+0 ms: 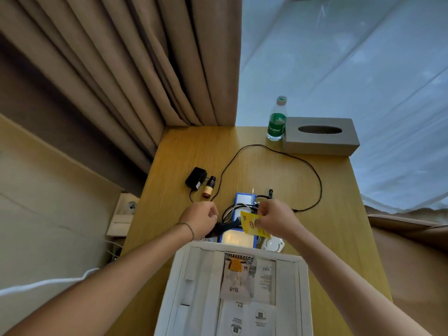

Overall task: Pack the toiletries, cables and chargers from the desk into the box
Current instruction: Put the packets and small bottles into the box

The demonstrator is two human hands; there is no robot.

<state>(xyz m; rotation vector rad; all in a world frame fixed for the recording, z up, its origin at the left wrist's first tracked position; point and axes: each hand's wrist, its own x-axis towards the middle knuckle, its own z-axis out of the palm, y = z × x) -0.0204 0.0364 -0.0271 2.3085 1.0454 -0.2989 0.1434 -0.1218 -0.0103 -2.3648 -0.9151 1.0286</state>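
Left hand: the left hand [202,220] is seen curled above the wooden desk [334,190], its fingers closed round something dark, seemingly a black strap or cable bundle [224,227] that runs out from beneath it; exactly what is gripped cannot be told.
Right hand: a small yellow printed sachet [253,224] is pinched between the fingers and thumb of the right hand [275,218], held above the blue-framed items.
Box: the open white cardboard box [206,282] is placed at the near edge of the desk; a pale printed sachet with an orange mark [236,275] and white leaflets [263,280] are laid inside it.
Blue-edged flat case: a blue-edged flat case [243,198] is set just beyond the box, with tangled dark and white cables across it.
Charger: a black plug-in power adapter [196,178] is left on the desk's left side, its thin black cable [312,170] looped widely across the wood.
Small bottle: a small brown glass bottle with a dark cap [209,187] is laid just beside the adapter.
Round object: a white round item [272,244] is partly hidden below the right hand.
Far corner: a clear plastic water bottle with a green label [277,120] is stood touching a grey rectangular tissue box [320,137].
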